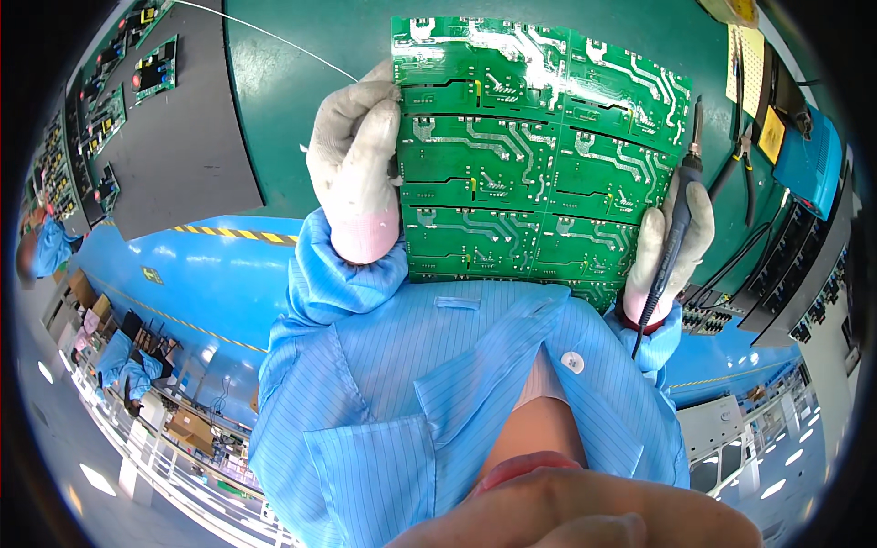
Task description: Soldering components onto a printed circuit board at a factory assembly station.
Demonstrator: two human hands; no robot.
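Centrally, a green circuit-board panel (521, 169), open green tabletop (283, 100) between it and the grey mat (187, 137) at left, left hand (358, 155) clamped on the panel's left edge, right hand (692, 239) closed around a soldering iron (678, 216) at its right edge.

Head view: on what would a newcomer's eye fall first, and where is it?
The eye would probably fall first on the large green circuit board panel, upper middle, shining near its top edge. Next, the white-gloved left hand grips its left edge, and the right hand holds a soldering iron, tip upward, at its right.
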